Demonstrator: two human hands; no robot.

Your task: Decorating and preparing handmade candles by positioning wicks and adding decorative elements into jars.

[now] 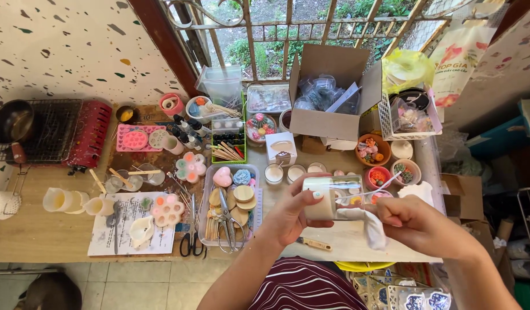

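Speckled white walls and a barred window frame a crowded wooden table [46, 235] seen from above, with tiled floor below its near edge. Along the back stand an open cardboard box [328, 92] of clear packets, a white basket [411, 117] and clear tubs; at far left a dark pot [12, 120] sits on a wire rack beside a red stove [89, 135]. Mid-table holds a pink mould [135, 139], a green tray of sticks [230, 150], small bowls of bright bits, and a clear tray [227, 209] with wooden discs, moulded shapes and pliers. Black scissors [191, 235] lie just left of that tray, beside a paper sheet carrying a flower palette [168, 209]. Above the table's near right part, a glass jar [332, 197] is held on its side, long axis running left to right, open end toward the right. Left hand [290, 215] grips the jar's closed end, fingers wrapped around it. Right hand [411, 221] is closed on a white cloth [368, 224], pinched against the jar's right end, just below its mouth. Both hands meet at the jar, the left bearing it.
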